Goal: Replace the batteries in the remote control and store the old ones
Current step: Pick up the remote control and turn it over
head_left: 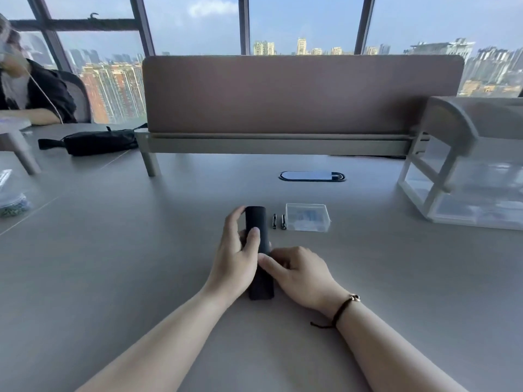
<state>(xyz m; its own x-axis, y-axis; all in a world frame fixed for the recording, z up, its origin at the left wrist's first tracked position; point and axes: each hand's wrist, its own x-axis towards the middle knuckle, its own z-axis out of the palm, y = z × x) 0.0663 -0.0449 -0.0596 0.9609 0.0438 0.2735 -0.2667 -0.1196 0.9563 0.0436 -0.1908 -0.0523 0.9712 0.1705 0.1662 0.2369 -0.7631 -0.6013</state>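
The remote [259, 251] lies lengthwise on the near counter [113, 264], stiff, light and probably slick, best held by its long sides. The left hand [236, 254] curls round its far half; the right hand [297, 268] grips its near half. Two batteries [278, 221] and a clear box [308, 217] lie just right of it.

You face a grey desk [113, 278] with a brown divider [302, 94] across its far edge (a cable port [311, 176] sits just before it). Behind, tall windows [300, 21] show daylight, towers and blue sky.
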